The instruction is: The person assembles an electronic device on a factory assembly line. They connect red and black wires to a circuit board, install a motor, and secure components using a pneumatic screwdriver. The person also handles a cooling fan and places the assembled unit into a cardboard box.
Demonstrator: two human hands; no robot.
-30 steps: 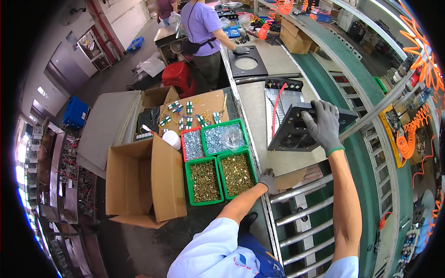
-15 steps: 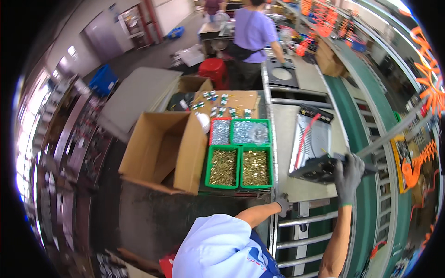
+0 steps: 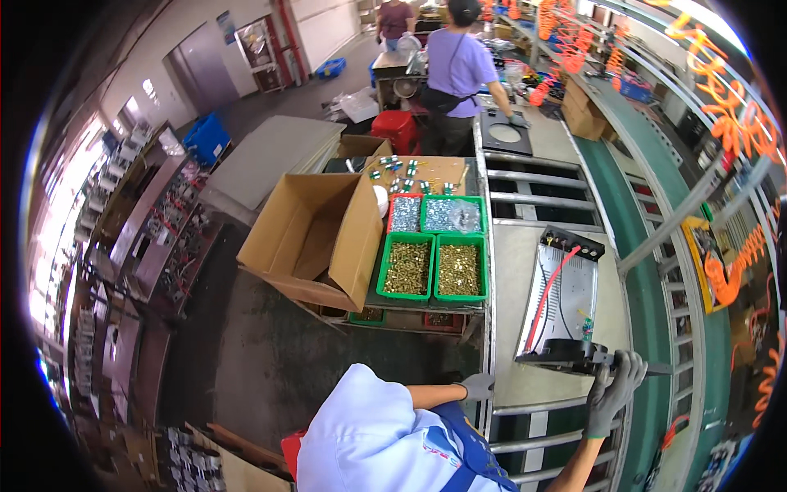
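Note:
A silver metal chassis (image 3: 564,299) with a black end piece, a red cable and a small green circuit board lies on a pale board (image 3: 512,283) on the roller line. At its near end stands a black panel (image 3: 566,354), seen nearly edge-on. My right hand (image 3: 613,392), in a grey glove, is closed around the right part of that panel. My left hand (image 3: 476,386), also gloved, is beside the line's left metal rail, left of the pale board. Its fingers are too small to read, and I cannot tell whether they touch the rail.
Green bins (image 3: 433,297) of brass-coloured fittings stand left of the line, with a red bin (image 3: 404,215) behind. Beside them is an open cardboard box (image 3: 316,234). Ahead, a person in purple (image 3: 459,70) handles a black panel (image 3: 506,135). A green conveyor (image 3: 643,328) runs at right.
The pale board and chassis have come nearer to me, baring rollers behind them. The black panel has turned more edge-on in my right hand. My left hand has left the board's near edge.

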